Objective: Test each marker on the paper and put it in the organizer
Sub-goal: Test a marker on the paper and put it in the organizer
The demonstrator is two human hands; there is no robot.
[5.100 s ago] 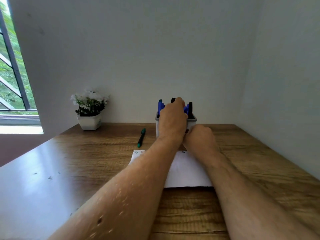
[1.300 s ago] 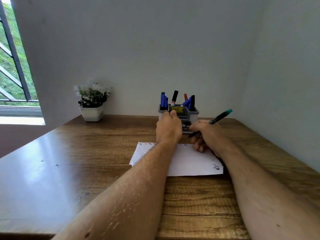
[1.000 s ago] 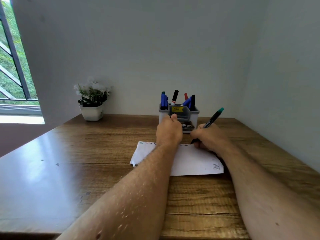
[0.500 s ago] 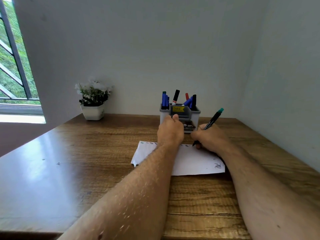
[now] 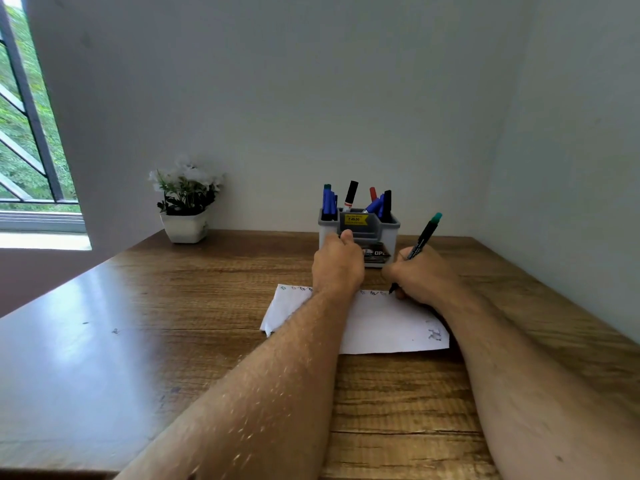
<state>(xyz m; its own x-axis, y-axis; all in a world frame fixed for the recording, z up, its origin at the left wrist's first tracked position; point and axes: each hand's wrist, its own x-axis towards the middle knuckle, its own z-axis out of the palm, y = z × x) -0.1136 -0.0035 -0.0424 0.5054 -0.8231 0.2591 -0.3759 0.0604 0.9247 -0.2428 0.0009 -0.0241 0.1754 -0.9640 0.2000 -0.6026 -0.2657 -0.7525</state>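
A white paper (image 5: pixel 381 323) lies on the wooden table, with small coloured test marks along its far edge. My right hand (image 5: pixel 422 278) grips a black marker with a teal end (image 5: pixel 424 237), and its tip touches the paper's far edge. My left hand (image 5: pixel 337 265) rests curled at the paper's far edge, thumb up, just in front of the grey organizer (image 5: pixel 358 230). Whatever its fingers may hold is hidden from me. Several blue, black and red markers (image 5: pixel 329 202) stand in the organizer.
A small white pot of white flowers (image 5: pixel 185 202) stands at the back left against the wall. A window (image 5: pixel 24 133) is at the far left. The wall on the right runs close to the table's right side.
The green marker that lay on the table is now in my right hand, which has lowered its tip onto the paper. My left hand has stayed in front of the organizer.
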